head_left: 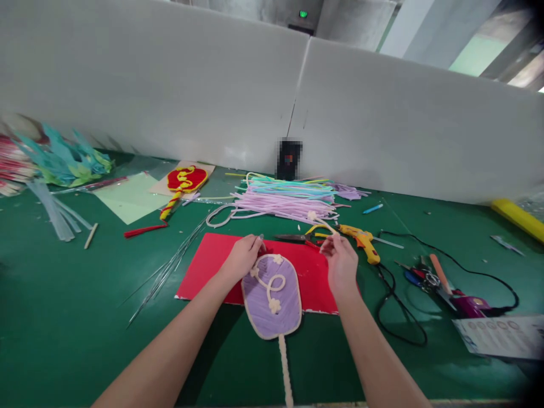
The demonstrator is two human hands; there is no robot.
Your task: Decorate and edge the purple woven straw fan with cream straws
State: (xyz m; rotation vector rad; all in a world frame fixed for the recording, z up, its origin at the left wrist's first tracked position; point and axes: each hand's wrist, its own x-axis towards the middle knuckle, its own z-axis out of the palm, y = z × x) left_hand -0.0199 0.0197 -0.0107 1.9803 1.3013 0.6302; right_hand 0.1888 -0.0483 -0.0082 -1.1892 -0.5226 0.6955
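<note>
A purple hand fan [260, 303] with a cream pipe-cleaner rim is in front of me, its twisted cream handle [284, 362] pointing my way. Small cream flowers and a curled cream stem decorate its face. At the upper left edge of the fan, my left hand [244, 260] is closed on the rim; its fingertips are partly hidden. My right hand [342, 263] pinches a cream pipe-cleaner stem [326, 225] that ends in a small flower [312, 216]. This stem is held to the right of the fan, apart from it. Beneath both hands lies a red board [312, 272].
Pink and mint pipe cleaners [280, 204] are piled behind the board, near scissors [293, 238] and a yellow glue gun [359, 241] with a black cord. Thin wires [170, 272] and a red-and-yellow fan [187, 179] lie left. Keys and tools [429, 280] lie right.
</note>
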